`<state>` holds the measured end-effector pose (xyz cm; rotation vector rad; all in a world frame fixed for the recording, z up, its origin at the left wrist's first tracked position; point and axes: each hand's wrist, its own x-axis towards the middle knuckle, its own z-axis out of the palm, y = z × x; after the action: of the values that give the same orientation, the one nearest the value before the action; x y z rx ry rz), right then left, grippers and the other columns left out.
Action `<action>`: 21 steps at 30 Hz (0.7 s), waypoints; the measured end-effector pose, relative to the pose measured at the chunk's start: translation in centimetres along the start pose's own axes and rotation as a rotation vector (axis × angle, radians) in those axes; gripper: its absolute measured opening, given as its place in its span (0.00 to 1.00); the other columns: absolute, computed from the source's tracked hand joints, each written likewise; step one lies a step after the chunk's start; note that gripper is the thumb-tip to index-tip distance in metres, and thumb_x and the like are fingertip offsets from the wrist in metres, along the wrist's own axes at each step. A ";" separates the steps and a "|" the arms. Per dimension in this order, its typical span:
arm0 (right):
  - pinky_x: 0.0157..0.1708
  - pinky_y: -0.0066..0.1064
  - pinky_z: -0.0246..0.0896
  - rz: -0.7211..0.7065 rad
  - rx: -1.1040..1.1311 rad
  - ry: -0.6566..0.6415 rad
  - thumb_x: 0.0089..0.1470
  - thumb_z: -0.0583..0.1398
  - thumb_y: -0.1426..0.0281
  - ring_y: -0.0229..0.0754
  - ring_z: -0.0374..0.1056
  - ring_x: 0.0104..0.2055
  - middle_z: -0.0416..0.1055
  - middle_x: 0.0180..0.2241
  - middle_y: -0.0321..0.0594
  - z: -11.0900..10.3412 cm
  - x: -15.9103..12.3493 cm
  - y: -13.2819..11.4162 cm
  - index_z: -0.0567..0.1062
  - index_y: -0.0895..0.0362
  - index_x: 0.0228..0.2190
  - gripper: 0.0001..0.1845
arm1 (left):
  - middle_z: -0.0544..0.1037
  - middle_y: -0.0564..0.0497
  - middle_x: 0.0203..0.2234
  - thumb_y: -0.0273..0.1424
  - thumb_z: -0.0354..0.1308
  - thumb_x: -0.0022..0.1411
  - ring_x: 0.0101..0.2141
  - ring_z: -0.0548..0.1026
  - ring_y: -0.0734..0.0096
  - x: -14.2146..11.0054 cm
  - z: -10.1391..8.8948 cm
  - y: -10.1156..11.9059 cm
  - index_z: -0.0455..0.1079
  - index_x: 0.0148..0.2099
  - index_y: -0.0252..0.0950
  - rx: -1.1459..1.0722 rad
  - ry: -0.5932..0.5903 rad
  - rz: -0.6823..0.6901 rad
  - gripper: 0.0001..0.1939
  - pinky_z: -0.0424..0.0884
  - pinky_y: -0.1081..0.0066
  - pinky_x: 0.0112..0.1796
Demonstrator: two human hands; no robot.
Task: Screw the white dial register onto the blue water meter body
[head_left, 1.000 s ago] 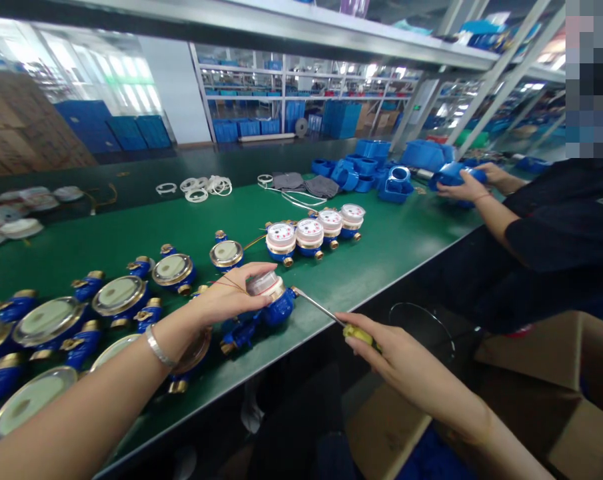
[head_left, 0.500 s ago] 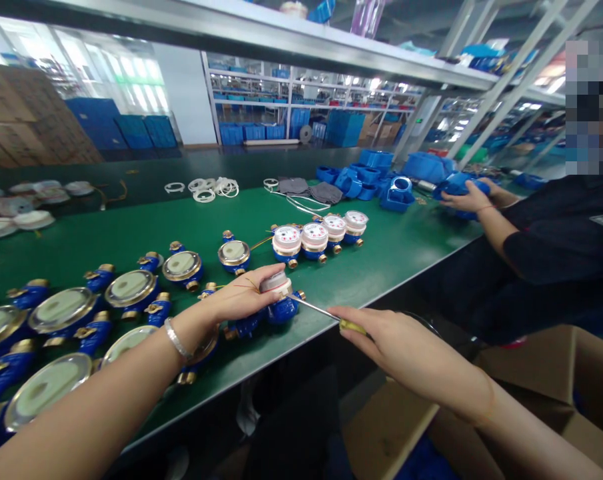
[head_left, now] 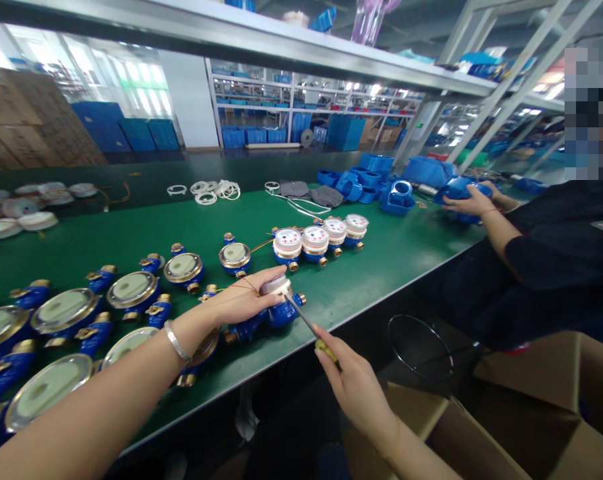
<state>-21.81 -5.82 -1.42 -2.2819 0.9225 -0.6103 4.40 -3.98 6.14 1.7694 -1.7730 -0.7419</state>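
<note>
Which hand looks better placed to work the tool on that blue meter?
The right hand, probably: it grips the screwdriver, whose tip is at the water meter. The left hand is holding that meter down.

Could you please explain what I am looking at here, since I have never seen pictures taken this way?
The picture comes from a camera worn on a person's head, looking forward and down, so the two bare arms reaching in from the bottom are that person's own. There is no machine. The left hand grips a blue water meter on the green table. The right hand holds a screwdriver with a yellow handle, its tip at the meter's side. On the left lie many meters with metal lids; further back stands a row of four meters with white dials. White rings and blue plastic housings lie beyond. At the right, a co-worker's hand handles a blue housing.
</note>
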 end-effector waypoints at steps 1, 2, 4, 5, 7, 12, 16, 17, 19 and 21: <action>0.56 0.38 0.65 -0.003 0.036 0.021 0.66 0.49 0.66 0.44 0.71 0.52 0.72 0.52 0.45 0.6 0.0 0.1 0.66 0.54 0.59 0.22 | 0.65 0.44 0.62 0.41 0.53 0.62 0.58 0.68 0.55 0.0 -0.1 -0.1 0.55 0.68 0.35 0.011 -0.008 -0.001 0.34 0.63 0.56 0.59; 0.56 0.38 0.66 -0.002 0.072 0.036 0.66 0.49 0.65 0.43 0.71 0.52 0.72 0.52 0.45 1.0 0.1 0.2 0.66 0.55 0.59 0.22 | 0.65 0.44 0.62 0.41 0.53 0.63 0.58 0.68 0.55 0.1 -0.1 -0.2 0.54 0.68 0.35 0.023 -0.014 0.001 0.34 0.63 0.56 0.59; 0.52 0.36 0.69 0.028 0.136 0.044 0.65 0.50 0.64 0.43 0.73 0.48 0.75 0.47 0.45 1.6 0.2 0.3 0.67 0.55 0.58 0.23 | 0.63 0.44 0.64 0.40 0.51 0.64 0.59 0.66 0.56 0.2 -0.1 -0.4 0.53 0.68 0.35 0.048 -0.016 0.010 0.33 0.60 0.57 0.60; 0.48 0.35 0.71 0.050 0.162 0.043 0.65 0.49 0.63 0.42 0.75 0.44 0.76 0.44 0.44 1.8 0.3 0.2 0.67 0.55 0.58 0.23 | 0.62 0.45 0.64 0.40 0.50 0.65 0.61 0.65 0.56 0.2 -0.1 -0.5 0.52 0.69 0.36 0.062 -0.014 0.017 0.33 0.59 0.57 0.61; 0.40 0.32 0.74 0.089 0.190 0.039 0.65 0.49 0.62 0.40 0.75 0.35 0.77 0.37 0.42 1.7 0.4 0.1 0.67 0.55 0.59 0.24 | 0.60 0.46 0.65 0.40 0.48 0.66 0.62 0.62 0.58 0.3 -0.1 -0.7 0.52 0.69 0.37 0.087 -0.011 0.033 0.31 0.56 0.59 0.63; 0.34 0.30 0.73 0.119 0.133 0.097 0.64 0.50 0.61 0.40 0.73 0.29 0.75 0.31 0.40 -0.2 0.0 -0.3 0.68 0.54 0.58 0.24 | 0.60 0.44 0.65 0.41 0.45 0.68 0.63 0.61 0.61 0.3 -0.1 -1.1 0.51 0.69 0.34 0.151 -0.011 0.066 0.31 0.55 0.62 0.63; 0.32 0.30 0.72 0.118 0.106 0.048 0.63 0.50 0.60 0.40 0.72 0.29 0.75 0.31 0.41 -1.9 -0.6 -0.8 0.68 0.54 0.58 0.24 | 0.62 0.43 0.64 0.40 0.44 0.68 0.62 0.63 0.60 0.5 0.1 -1.5 0.51 0.68 0.34 0.206 0.013 0.075 0.30 0.58 0.60 0.61; 0.32 0.30 0.71 0.128 0.116 0.025 0.63 0.50 0.60 0.40 0.72 0.29 0.75 0.31 0.41 -2.2 -0.6 -1.0 0.67 0.54 0.58 0.24 | 0.61 0.42 0.64 0.40 0.44 0.69 0.62 0.63 0.60 0.5 0.2 -1.6 0.51 0.68 0.34 0.222 0.024 0.071 0.30 0.58 0.60 0.61; 0.35 0.31 0.71 0.156 0.153 0.010 0.64 0.50 0.60 0.41 0.72 0.31 0.74 0.34 0.41 -2.3 -0.3 -1.5 0.65 0.54 0.58 0.25 | 0.61 0.41 0.64 0.41 0.43 0.69 0.62 0.63 0.58 0.5 0.3 -1.6 0.51 0.68 0.34 0.255 0.047 0.051 0.30 0.60 0.57 0.60; 0.41 0.32 0.69 0.174 0.189 0.059 0.62 0.52 0.59 0.41 0.72 0.36 0.74 0.38 0.43 -1.9 0.3 -2.4 0.65 0.55 0.57 0.25 | 0.62 0.39 0.64 0.41 0.43 0.69 0.61 0.64 0.54 0.4 0.5 -1.5 0.51 0.68 0.34 0.290 0.068 0.020 0.30 0.62 0.54 0.59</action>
<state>-21.64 -5.33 1.64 -2.0023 1.0331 -0.6614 5.12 -4.33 4.78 1.9315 -1.9259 -0.4266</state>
